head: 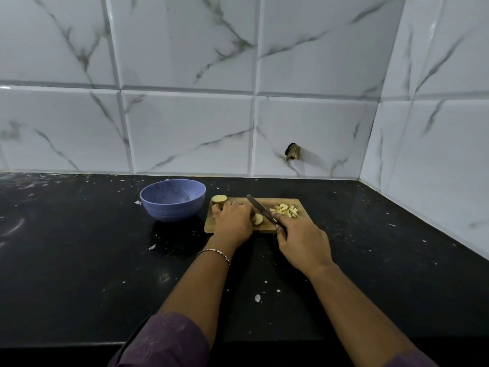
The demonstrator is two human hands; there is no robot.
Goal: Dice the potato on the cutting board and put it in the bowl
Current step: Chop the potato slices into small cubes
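- The left hand [232, 221] is covering most of the potato piece [258, 219] it is holding; only one end is showing.
- The right hand [301, 242] is hiding the handle of the knife [262, 209] it is gripping.
- The diced pieces [285, 210] are appearing too small to count.
- The bottom edge is cutting off both sleeves [169, 340].

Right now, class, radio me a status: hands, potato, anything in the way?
Left hand holds potato piece on board; right hand grips knife. Diced pile on board's right, bowl holds none. Spare half at board's far left corner; nothing blocking bowl.
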